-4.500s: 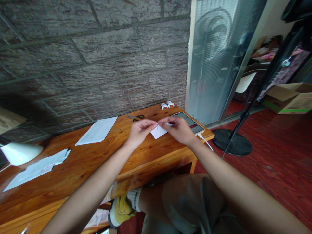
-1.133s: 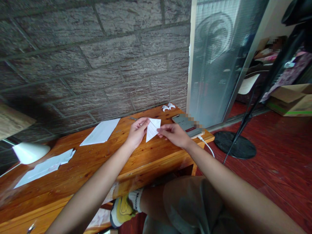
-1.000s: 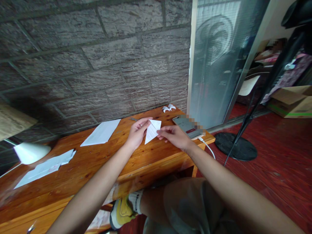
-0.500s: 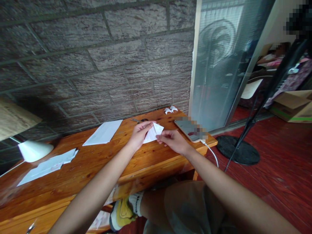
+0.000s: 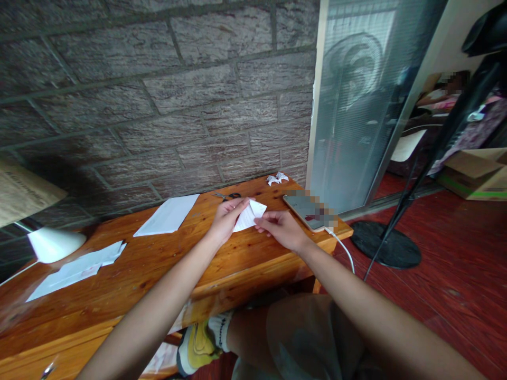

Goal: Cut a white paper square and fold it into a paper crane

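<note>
A small folded piece of white paper (image 5: 249, 217) is held between my two hands, just above the wooden desk (image 5: 166, 274). My left hand (image 5: 228, 217) pinches its left side, thumb on top and fingers behind. At the paper's lower right edge, my right hand (image 5: 279, 227) grips it between thumb and fingertips. A diagonal fold runs across the top of the paper; part of it is hidden by my left thumb. Behind my left hand lie scissors (image 5: 227, 197) with black handles, partly covered. Two small folded paper shapes (image 5: 278, 179) sit at the desk's far right corner.
A tablet (image 5: 307, 211) with a white charging cable (image 5: 345, 245) lies by the desk's right end. White sheets (image 5: 167, 215) and paper strips (image 5: 77, 270) lie to the left, near a lamp (image 5: 57, 244). A stone wall (image 5: 190, 105) backs the desk. A black stand (image 5: 386, 244) is on the floor.
Earlier both hands pinched the paper together at its top edge; since then it has been turned and my left hand has shifted to its left side. In the last half second almost nothing moves.
</note>
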